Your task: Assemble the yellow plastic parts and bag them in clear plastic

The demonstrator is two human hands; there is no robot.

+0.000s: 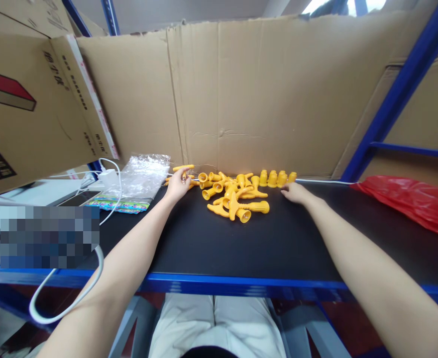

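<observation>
Toward the back of the black tabletop, my left hand (179, 184) is closed around a yellow plastic handle piece (183, 168), its bar showing above the fingers. More yellow pieces lie partly hidden behind that hand. My right hand (296, 193) has curled fingers at the right end of a short row of upright yellow caps (272, 178). The end cap (292, 176) leans slightly, its lower part hidden by the hand. Between my hands lies a loose pile of yellow T-shaped handles with hollow ends (234, 199).
A clear plastic bag (144, 174) and a colourful packet (120, 204) lie at left beside a white charger (108, 178) and cables. A white cable loop (99, 263) hangs by my left forearm. Red plastic (409, 201) lies at right. Cardboard (278, 94) walls the back.
</observation>
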